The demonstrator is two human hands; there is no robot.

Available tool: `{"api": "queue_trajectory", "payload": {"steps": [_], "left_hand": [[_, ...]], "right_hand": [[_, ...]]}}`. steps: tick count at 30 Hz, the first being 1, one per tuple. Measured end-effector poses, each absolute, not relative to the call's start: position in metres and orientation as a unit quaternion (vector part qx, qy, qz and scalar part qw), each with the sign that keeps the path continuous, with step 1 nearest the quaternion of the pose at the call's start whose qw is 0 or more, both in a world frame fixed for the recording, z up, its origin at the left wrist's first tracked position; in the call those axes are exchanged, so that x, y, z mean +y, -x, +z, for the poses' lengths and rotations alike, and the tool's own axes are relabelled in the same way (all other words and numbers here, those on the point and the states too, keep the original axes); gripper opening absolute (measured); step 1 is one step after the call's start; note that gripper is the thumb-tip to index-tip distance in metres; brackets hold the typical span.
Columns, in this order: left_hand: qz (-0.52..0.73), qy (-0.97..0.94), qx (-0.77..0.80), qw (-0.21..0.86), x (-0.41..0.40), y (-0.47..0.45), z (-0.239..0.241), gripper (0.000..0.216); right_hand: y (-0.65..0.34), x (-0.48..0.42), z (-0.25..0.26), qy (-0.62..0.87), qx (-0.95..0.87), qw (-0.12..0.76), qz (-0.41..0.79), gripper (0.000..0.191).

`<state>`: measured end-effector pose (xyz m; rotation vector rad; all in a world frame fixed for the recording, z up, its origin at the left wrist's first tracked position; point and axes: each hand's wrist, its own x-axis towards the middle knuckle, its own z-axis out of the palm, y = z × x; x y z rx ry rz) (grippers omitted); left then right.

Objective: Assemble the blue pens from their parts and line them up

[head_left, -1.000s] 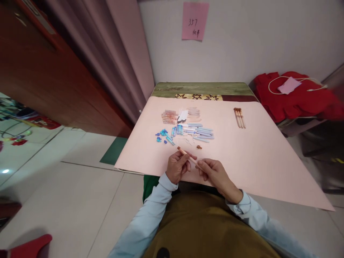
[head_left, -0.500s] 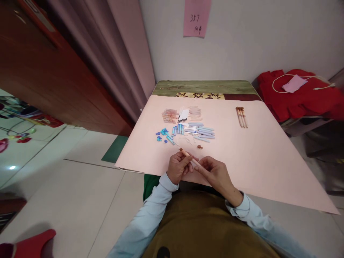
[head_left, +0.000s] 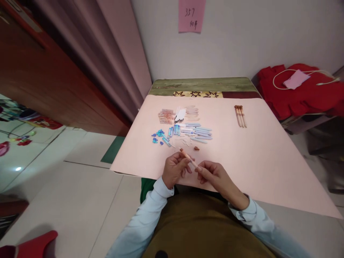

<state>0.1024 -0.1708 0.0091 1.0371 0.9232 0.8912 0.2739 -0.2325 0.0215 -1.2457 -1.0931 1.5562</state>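
Observation:
Between my two hands, over the front of the table, a slim pen (head_left: 187, 155) with a brown end and a pale pinkish barrel lies at a slant. My left hand (head_left: 174, 168) pinches its upper part near the brown end. The fingers of my right hand (head_left: 213, 175) are closed on its lower end. Just beyond my hands is a small brown pen topper (head_left: 196, 148). Three similar pens (head_left: 240, 116) with brown tops lie side by side at the right. Pale blue pen barrels (head_left: 200, 132), blue tubes (head_left: 174, 130) and small blue toppers (head_left: 158, 134) are grouped at the left.
Pink paper (head_left: 258, 157) covers the table. Toward its back left are brownish clear tubes (head_left: 166, 116), white refills with black tips (head_left: 180, 115) and pale pink barrels (head_left: 192, 113). A red cloth (head_left: 295, 96) with a white cable sits to the right.
My right hand has shifted slightly down along the pen, away from my left hand. The whole view has moved a little; the laid-out parts look the same.

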Motion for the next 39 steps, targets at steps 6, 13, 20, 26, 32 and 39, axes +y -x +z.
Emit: {"api": "queue_trajectory", "payload": {"steps": [6, 13, 20, 26, 32, 39], "left_hand": [[0.391, -0.739, 0.436, 0.335, -0.149, -0.125, 0.018, 0.013], [0.274, -0.842, 0.429, 0.177, -0.132, -0.156, -0.001, 0.015], [0.397, -0.584, 0.456, 0.541, -0.134, -0.143, 0.023, 0.013], [0.454, -0.381, 0.443, 0.673, -0.133, -0.130, 0.035, 0.027], [0.454, -0.392, 0.421, 0.680, -0.139, -0.124, 0.037, 0.031], [0.448, -0.439, 0.410, 0.662, -0.145, -0.114, 0.037, 0.032]], "right_hand": [[-0.309, -0.231, 0.018, 0.567, -0.414, 0.483, 0.523, 0.041], [-0.328, -0.231, 0.011, 0.580, -0.403, 0.476, 0.524, 0.041], [-0.338, -0.229, 0.008, 0.580, -0.396, 0.489, 0.517, 0.034], [-0.331, -0.226, 0.013, 0.596, -0.416, 0.468, 0.503, 0.038], [-0.323, -0.230, 0.020, 0.596, -0.426, 0.467, 0.495, 0.039], [-0.315, -0.232, 0.024, 0.597, -0.444, 0.455, 0.489, 0.039]]}}
